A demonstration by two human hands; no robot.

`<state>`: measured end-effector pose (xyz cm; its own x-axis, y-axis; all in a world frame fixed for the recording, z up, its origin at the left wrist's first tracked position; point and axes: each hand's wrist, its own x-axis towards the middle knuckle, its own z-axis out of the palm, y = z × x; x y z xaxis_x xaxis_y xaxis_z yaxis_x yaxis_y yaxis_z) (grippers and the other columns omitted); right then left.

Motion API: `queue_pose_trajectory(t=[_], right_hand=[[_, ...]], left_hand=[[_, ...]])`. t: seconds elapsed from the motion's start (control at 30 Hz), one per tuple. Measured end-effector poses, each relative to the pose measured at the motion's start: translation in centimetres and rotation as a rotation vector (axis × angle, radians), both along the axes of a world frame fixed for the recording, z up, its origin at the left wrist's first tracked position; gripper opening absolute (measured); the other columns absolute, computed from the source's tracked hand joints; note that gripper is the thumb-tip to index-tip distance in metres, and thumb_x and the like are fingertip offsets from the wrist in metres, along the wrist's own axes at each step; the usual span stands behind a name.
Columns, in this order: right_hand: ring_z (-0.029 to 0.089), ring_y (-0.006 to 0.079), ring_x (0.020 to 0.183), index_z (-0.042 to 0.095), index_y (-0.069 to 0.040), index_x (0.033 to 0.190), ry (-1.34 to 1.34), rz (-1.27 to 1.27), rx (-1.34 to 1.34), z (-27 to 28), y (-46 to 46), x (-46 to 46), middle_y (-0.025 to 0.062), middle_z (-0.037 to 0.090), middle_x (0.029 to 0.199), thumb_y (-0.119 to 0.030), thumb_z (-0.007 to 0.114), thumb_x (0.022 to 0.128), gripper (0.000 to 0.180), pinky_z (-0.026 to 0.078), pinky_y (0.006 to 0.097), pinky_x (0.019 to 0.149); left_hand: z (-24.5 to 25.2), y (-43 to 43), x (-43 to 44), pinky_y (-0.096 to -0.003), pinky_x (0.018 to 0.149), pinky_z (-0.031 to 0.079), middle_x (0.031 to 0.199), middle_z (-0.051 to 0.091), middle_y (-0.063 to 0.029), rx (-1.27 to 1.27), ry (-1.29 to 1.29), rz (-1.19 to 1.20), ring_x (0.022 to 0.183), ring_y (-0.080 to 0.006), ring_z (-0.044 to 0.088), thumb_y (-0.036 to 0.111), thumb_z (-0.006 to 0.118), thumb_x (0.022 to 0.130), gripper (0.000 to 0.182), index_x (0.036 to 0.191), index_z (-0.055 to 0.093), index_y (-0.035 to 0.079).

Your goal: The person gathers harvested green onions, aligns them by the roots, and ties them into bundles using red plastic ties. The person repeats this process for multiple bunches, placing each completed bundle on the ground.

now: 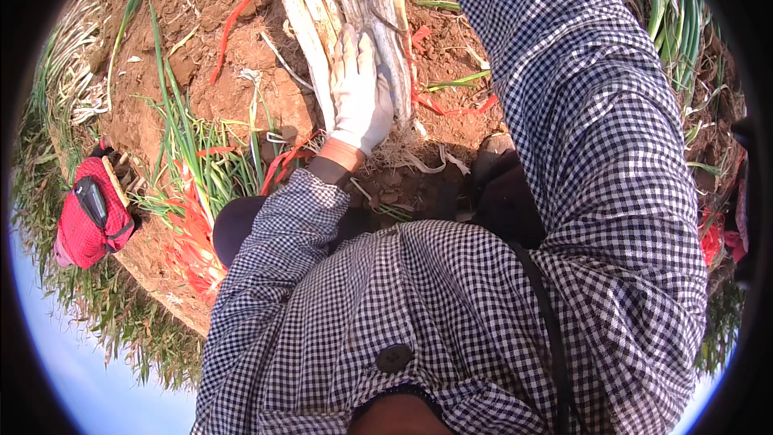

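Note:
My left hand, in a pale work glove, lies palm down on a bundle of long white onion stalks. They look like Welsh onions. Its fingers stretch out along the stalks, pointing away from me. The root ends lie close to me, fringed with dry fibres. A red plastic strip shows along the bundle's right side. Past the top of the picture, the upper part of the bundle is cut off. My right arm, in a checked sleeve, reaches forward on the right; its hand is out of view.
Brown soil surrounds the bundle, with loose red strips on it. A heap of red plastic strips lies near green onion leaves at my left. More onions lie far right. What seems a co-worker's red clothing shows farther left.

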<state>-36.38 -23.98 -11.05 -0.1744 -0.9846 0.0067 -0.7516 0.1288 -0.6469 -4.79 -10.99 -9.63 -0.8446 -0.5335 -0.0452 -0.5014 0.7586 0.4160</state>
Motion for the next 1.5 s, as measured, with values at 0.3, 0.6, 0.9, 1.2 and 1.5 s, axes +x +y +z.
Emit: queue_pose_trajectory(t=[0.3, 0.6, 0.9, 1.2, 1.5], right_hand=[[0.071, 0.0371, 0.082, 0.051, 0.010, 0.124, 0.025, -0.217, -0.376, -3.8, 1.0, -0.3, 0.0267, 0.070, 0.094, -0.039, 0.047, 0.102, 0.054, 0.055, 0.0462, 0.071], [0.071, 0.0391, 0.075, 0.052, 0.010, 0.118, 0.337, -0.465, -0.080, 2.5, -1.0, 4.3, 0.0237, 0.069, 0.083, -0.016, 0.051, 0.092, 0.037, 0.055, 0.0503, 0.069], [0.064, 0.0211, 0.076, 0.068, 0.004, 0.103, -0.791, -1.010, -0.235, -6.3, -5.5, -3.5, 0.0122, 0.070, 0.086, -0.037, 0.073, 0.087, 0.044, 0.050, 0.0340, 0.070], [0.035, 0.0107, 0.047, 0.057, -0.010, 0.111, -2.084, -0.851, -0.595, -6.9, -3.4, -1.8, 0.0004, 0.052, 0.074, -0.029, 0.050, 0.106, 0.021, 0.029, 0.0260, 0.041], [0.064, 0.0329, 0.075, 0.068, 0.001, 0.100, -0.527, -0.395, 0.287, -9.6, 5.6, -1.5, 0.0171, 0.067, 0.080, -0.039, 0.054, 0.099, 0.043, 0.051, 0.0406, 0.072]], left_hand=[[0.9, 0.1, -1.0, -0.0545, 0.117, 0.025, 0.159, 0.024, -0.0300, -0.109, -0.098, -0.022, 0.141, -0.0483, 0.031, 0.010, 0.051, 0.091, 0.063, 0.150, 0.034, -0.004], [-3.3, -1.1, 0.6, -0.0532, 0.117, 0.028, 0.156, 0.028, -0.0297, -0.105, -0.183, 0.039, 0.142, -0.0475, 0.031, 0.009, 0.055, 0.085, 0.069, 0.150, 0.035, -0.002], [0.2, -0.3, -1.0, -0.0558, 0.119, 0.020, 0.160, 0.019, -0.0303, 0.139, -0.043, 0.067, 0.146, -0.0491, 0.021, 0.015, 0.051, 0.092, 0.063, 0.150, 0.036, -0.005], [0.7, -0.7, -1.3, -0.0556, 0.118, 0.021, 0.160, 0.020, -0.0293, 0.058, -0.123, 0.070, 0.146, -0.0472, 0.023, 0.029, 0.056, 0.095, 0.066, 0.149, 0.037, -0.003], [-0.2, -0.6, -1.5, -0.0539, 0.119, 0.024, 0.161, 0.023, -0.0233, 0.031, -0.123, 0.092, 0.148, -0.0415, 0.024, 0.037, 0.054, 0.096, 0.067, 0.153, 0.036, 0.005]])
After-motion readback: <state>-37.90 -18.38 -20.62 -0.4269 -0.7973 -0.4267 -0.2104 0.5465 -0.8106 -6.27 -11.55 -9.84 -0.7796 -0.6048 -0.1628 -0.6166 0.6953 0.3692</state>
